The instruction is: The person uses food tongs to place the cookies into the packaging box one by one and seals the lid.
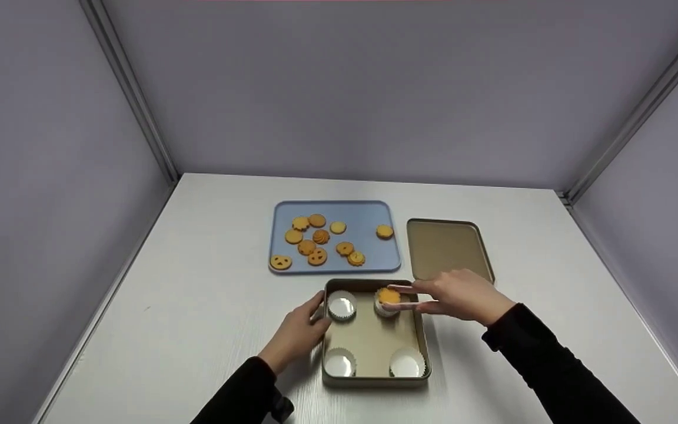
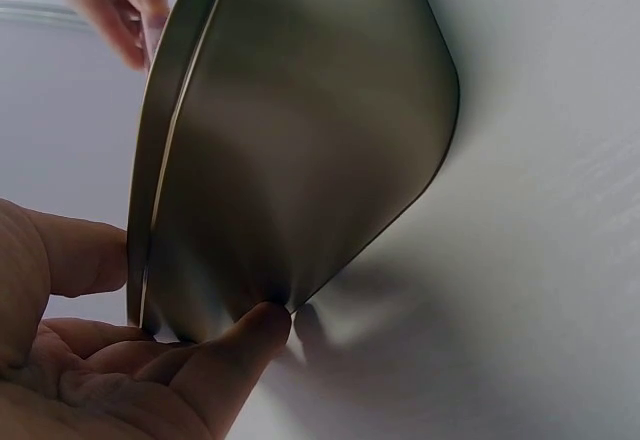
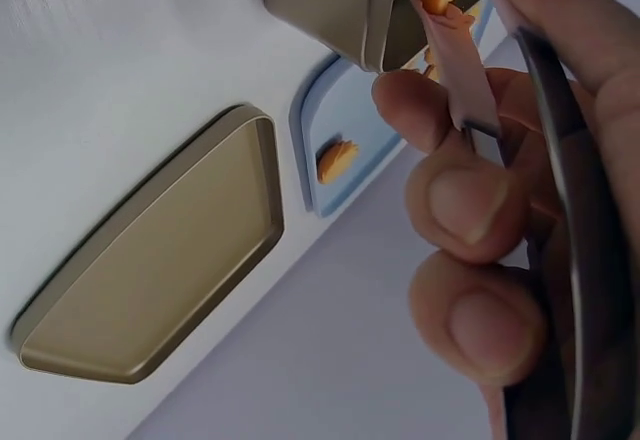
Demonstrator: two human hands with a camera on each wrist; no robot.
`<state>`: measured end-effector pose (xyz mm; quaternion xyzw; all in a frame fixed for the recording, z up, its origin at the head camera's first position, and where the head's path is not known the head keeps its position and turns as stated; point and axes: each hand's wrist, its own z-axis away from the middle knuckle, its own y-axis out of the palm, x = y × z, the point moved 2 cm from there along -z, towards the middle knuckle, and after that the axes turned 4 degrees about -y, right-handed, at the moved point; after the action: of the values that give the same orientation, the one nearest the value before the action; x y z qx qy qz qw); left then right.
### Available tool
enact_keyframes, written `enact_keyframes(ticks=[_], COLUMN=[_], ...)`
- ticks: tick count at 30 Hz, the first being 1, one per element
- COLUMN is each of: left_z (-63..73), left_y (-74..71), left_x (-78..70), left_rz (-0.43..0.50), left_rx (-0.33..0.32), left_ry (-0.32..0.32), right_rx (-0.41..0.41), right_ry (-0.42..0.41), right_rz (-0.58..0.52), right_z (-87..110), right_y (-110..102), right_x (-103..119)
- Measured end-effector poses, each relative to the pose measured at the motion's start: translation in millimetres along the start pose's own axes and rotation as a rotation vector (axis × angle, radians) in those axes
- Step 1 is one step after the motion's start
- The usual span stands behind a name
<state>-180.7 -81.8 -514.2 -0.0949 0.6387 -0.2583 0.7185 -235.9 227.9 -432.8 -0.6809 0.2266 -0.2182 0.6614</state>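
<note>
My right hand (image 1: pixel 465 296) holds tongs (image 3: pixel 565 180) with pink tips. Between those tips is an orange-yellow cookie (image 1: pixel 388 295), right over the far-right paper cup (image 1: pixel 384 312) in a gold metal tin (image 1: pixel 368 341). At the tin's far-left corner my left hand (image 1: pixel 296 334) grips the wall; in the left wrist view a thumb and fingers press on its outer side. White paper cups also stand in the tin's other corners: far left (image 1: pixel 342 306), near left (image 1: pixel 339 363) and near right (image 1: pixel 407 363). Their bottoms show bare.
Behind the tin lies a blue tray (image 1: pixel 368 210) with several cookies, mostly toward its left; a single cookie (image 1: pixel 384 231) is at its right edge. A shallow gold lid (image 1: pixel 445 247) lies right of the tray, partly behind my right hand. Grey walls bound the white table (image 1: pixel 221 235).
</note>
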Motion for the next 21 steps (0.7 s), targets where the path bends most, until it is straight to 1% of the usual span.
enact_keyframes(ticks=[3, 7, 10, 16, 21], left_z=[0.2, 0.8, 1.0, 0.8, 1.6], left_y=[0.0, -0.4, -0.6, -0.4, -0.4], left_x=[0.3, 0.8, 0.7, 0.5, 0.4], left_rz=[0.003, -0.006, -0.013, 0.001, 0.011], left_rx=[0.0, -0.003, -0.002, 0.006, 0.005], left_ry=[0.005, 0.022, 0.023, -0.004, -0.011], right_rx=[0.007, 0.002, -0.004, -0.015, -0.015], right_ry=[-0.003, -0.002, 0.001, 0.01, 0.004], right_rz=[0.025, 0.049, 0.061, 0.078, 0.088], right_z=[-2.4, -5.2, -6.9, -8.2, -8.0], right_y=[3, 7, 10, 14, 15], right_x=[2, 4, 5, 7, 7])
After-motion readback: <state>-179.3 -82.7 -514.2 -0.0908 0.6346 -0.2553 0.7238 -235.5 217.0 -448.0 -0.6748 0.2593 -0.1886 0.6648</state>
